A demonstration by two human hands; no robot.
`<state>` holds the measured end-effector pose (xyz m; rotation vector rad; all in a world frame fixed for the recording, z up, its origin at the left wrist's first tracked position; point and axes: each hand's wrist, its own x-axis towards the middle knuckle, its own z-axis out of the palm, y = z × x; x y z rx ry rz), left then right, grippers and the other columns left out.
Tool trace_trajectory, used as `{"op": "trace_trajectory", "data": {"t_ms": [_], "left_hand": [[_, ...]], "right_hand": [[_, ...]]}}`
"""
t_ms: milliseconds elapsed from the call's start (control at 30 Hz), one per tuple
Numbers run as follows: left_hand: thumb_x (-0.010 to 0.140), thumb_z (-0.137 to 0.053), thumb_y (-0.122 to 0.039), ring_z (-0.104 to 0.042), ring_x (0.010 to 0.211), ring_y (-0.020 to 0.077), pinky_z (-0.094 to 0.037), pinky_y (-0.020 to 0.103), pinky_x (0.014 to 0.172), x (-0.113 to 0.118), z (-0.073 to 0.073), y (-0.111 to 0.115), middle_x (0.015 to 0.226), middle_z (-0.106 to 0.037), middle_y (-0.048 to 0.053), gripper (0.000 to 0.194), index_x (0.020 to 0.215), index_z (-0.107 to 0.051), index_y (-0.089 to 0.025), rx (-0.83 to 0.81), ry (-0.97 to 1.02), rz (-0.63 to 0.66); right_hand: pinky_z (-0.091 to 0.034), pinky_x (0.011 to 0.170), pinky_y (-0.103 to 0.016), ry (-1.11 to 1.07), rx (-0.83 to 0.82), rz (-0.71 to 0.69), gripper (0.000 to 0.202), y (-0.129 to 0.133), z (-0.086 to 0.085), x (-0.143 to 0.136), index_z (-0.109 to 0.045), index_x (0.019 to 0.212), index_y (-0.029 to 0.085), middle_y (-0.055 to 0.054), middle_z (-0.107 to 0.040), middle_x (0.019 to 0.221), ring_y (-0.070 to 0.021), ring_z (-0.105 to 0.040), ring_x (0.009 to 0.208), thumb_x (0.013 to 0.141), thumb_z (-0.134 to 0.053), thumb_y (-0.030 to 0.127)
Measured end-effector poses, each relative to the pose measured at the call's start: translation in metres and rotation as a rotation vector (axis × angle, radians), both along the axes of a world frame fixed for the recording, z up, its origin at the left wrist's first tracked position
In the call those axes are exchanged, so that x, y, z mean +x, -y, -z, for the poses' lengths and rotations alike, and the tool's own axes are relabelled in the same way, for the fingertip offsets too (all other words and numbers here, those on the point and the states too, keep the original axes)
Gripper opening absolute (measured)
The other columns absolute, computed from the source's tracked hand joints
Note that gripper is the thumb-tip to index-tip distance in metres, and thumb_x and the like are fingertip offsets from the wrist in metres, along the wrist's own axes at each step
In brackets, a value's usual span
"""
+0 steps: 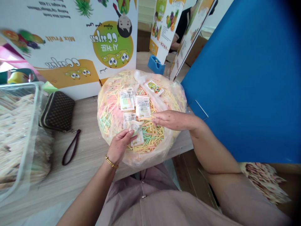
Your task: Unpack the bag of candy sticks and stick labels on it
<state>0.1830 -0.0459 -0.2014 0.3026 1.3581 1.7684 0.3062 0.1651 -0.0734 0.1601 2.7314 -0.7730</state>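
Candy sticks (pixel 152 138) lay in the plastic bag (pixel 144 159) on the desk (pixel 91 144). Left hand (pixel 121 142) pinched a packet (pixel 135 125) above its near-left part; right hand (pixel 169 120) had nearly straight fingers, hold indeterminate. Excess pinch force could have crumpled the packet.

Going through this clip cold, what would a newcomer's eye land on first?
Probably the big plastic bag of pastel sticks at the centre, where the left hand pinches a small packet and the right hand is over the sticks. Next, likely the blue panel filling the upper right and the carton with upside-down print at upper left.
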Motion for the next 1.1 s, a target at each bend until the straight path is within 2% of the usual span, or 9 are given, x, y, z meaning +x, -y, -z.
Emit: {"op": "trace_trajectory", "data": {"t_ms": [133,267,400,633,767,833,933,1033,1100], "left_hand": [[0.067,-0.091,-0.043,-0.069,0.1,0.0193,-0.055,0.041,0.108,0.001,0.003,-0.001,0.098,-0.077,0.001,0.03,0.082,-0.08,-0.02,-0.001,0.025,-0.032],[0.072,-0.088,-0.044,-0.07,0.108,0.0228,-0.054,0.042,0.108,0.001,0.007,0.002,0.108,-0.079,0.003,0.03,0.092,-0.082,-0.021,-0.009,-0.017,0.016],[0.074,-0.086,-0.045,-0.069,0.114,0.0264,-0.051,0.043,0.11,0.001,0.005,0.003,0.114,-0.078,0.004,0.036,0.102,-0.082,-0.023,-0.035,-0.04,0.074],[0.072,-0.086,-0.047,-0.07,0.111,0.0265,-0.051,0.041,0.107,0.0,0.0,0.003,0.111,-0.079,0.003,0.035,0.099,-0.083,-0.024,-0.064,-0.076,0.081],[0.073,-0.085,-0.05,-0.071,0.102,0.0259,-0.053,0.039,0.099,-0.002,0.001,0.004,0.103,-0.08,0.004,0.037,0.099,-0.083,-0.024,-0.127,-0.14,0.113],[0.073,-0.084,-0.05,-0.071,0.101,0.0256,-0.053,0.038,0.099,-0.002,0.002,0.004,0.102,-0.08,0.004,0.036,0.098,-0.083,-0.024,-0.125,-0.147,0.12],[0.074,-0.084,-0.05,-0.071,0.105,0.0254,-0.052,0.039,0.103,-0.002,0.001,0.002,0.107,-0.08,0.003,0.036,0.099,-0.083,-0.025,-0.086,-0.117,0.114],[0.072,-0.086,-0.049,-0.07,0.109,0.0258,-0.052,0.041,0.106,-0.001,0.0,0.001,0.109,-0.08,0.003,0.036,0.098,-0.083,-0.024,-0.055,-0.062,0.096],[0.071,-0.087,-0.049,-0.069,0.111,0.0269,-0.052,0.043,0.107,-0.001,0.0,0.0,0.108,-0.08,0.004,0.037,0.097,-0.083,-0.023,-0.048,-0.042,0.087]], "right_hand": [[-0.038,0.074,-0.029,0.02,-0.055,-0.029,0.033,0.001,-0.008,-0.001,-0.051,0.083,0.02,-0.002,-0.059,0.083,-0.0159,-0.053,0.078,0.106,-0.036,0.04],[-0.039,0.07,-0.027,0.087,-0.159,-0.077,0.039,-0.003,-0.016,-0.002,-0.048,0.077,0.02,0.001,-0.053,0.073,-0.0131,-0.049,0.07,0.106,-0.035,0.042],[-0.04,0.068,-0.027,0.104,-0.196,-0.101,0.039,-0.009,-0.016,-0.006,-0.05,0.078,0.02,0.001,-0.052,0.072,-0.0123,-0.048,0.068,0.106,-0.036,0.044],[-0.037,0.068,-0.028,0.122,-0.057,-0.127,0.035,-0.002,-0.013,-0.022,-0.053,0.074,0.019,-0.001,-0.06,0.075,-0.0136,-0.052,0.071,0.103,-0.044,0.037],[-0.034,0.065,-0.028,0.102,0.0,-0.144,0.038,0.008,-0.011,-0.035,-0.052,0.074,0.019,0.0,-0.058,0.072,-0.0134,-0.05,0.067,0.103,-0.047,0.044],[-0.033,0.066,-0.028,0.06,0.0,-0.127,0.042,0.015,-0.008,-0.042,-0.053,0.076,0.019,-0.001,-0.058,0.073,-0.0135,-0.05,0.067,0.104,-0.042,0.047],[-0.032,0.069,-0.028,-0.063,0.014,-0.043,0.038,0.021,-0.003,-0.048,-0.053,0.079,0.018,-0.002,-0.061,0.079,-0.0138,-0.05,0.071,0.106,-0.037,0.04],[-0.032,0.07,-0.028,-0.194,0.041,0.065,0.034,0.019,-0.001,-0.045,-0.053,0.08,0.018,-0.003,-0.062,0.083,-0.0147,-0.051,0.075,0.105,-0.038,0.037],[-0.034,0.073,-0.028,-0.223,0.002,0.08,0.034,0.016,-0.001,-0.04,-0.057,0.082,0.018,-0.003,-0.065,0.087,-0.016,-0.054,0.08,0.104,-0.039,0.038]]}}
